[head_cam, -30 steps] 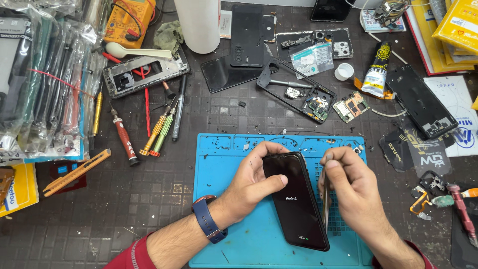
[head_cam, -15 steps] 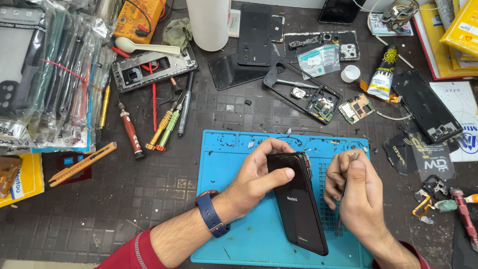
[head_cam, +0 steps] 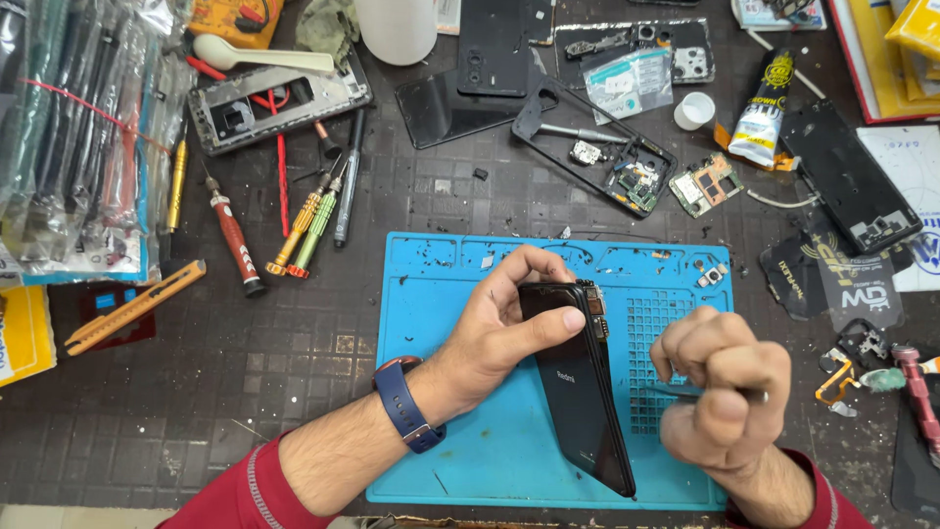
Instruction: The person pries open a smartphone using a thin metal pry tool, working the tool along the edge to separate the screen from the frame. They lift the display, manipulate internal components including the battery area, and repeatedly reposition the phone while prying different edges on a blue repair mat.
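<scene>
Glossy black phone (head_cam: 580, 392), bright blue mat (head_cam: 509, 441), navy watch strap (head_cam: 403, 404)

the blue mat (head_cam: 446, 451) is lying mostly bare at its near-left corner; a hand could be passing there. the black phone (head_cam: 580, 392), tilted on edge, is blocking mid-mat, with the left hand (head_cam: 494, 328) gripping it and the right hand (head_cam: 725, 392) crowding the right side. a strip of dark table (head_cam: 196, 392) to the near left is sitting open. to the far left, screwdrivers (head_cam: 294, 230) and a yellow cutter (head_cam: 132, 309) are hemming in the approach; on the far side, an open phone frame (head_cam: 597, 147) and a small circuit board (head_cam: 707, 184) are cluttering the way.
</scene>
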{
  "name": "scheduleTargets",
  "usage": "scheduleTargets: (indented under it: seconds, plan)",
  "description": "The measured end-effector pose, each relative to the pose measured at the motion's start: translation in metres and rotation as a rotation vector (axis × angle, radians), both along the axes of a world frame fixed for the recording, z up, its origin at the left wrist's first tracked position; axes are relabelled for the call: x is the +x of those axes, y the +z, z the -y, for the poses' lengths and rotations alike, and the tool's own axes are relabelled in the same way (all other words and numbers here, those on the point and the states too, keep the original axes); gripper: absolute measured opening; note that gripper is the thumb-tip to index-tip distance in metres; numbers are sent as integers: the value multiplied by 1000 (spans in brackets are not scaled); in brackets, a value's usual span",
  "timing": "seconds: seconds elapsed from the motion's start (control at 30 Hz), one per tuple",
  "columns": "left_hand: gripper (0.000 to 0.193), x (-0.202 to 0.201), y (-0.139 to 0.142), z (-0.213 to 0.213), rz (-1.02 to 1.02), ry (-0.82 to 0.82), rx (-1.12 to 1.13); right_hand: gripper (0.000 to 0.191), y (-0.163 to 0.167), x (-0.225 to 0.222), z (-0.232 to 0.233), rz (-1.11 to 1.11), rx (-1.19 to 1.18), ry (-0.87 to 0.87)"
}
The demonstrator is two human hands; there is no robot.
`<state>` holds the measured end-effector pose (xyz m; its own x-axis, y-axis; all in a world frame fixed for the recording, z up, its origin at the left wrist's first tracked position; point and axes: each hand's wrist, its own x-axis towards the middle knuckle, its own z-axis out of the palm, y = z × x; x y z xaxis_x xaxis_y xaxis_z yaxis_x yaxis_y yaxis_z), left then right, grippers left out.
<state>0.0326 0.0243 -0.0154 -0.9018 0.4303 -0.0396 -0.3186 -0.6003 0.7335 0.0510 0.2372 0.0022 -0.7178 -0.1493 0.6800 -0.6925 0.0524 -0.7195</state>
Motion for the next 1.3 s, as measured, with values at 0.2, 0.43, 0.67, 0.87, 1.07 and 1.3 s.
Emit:
scheduleTargets:
  seconds: [0.2,0.43,0.67,0.87,1.07,1.3]
  plan:
    - [40,0,-1,3,-15,-28,-18,40,3,-11,6,-159,102,-104]
    - [33,-1,-2,2,-10,-47,73,25,13,-12,-6,51,620,-179]
    - [28,-1,-4,4,-48,-15,86,20,13,-14,-5,161,640,-59]
    - [33,-1,-4,6,46,-8,203,16,10,-15,-6,169,617,15]
    - [49,0,0,7,91,-38,312,14,6,-14,-7,181,600,29]
    - [51,-1,-1,3,182,-89,444,11,2,-11,-11,212,580,-38]
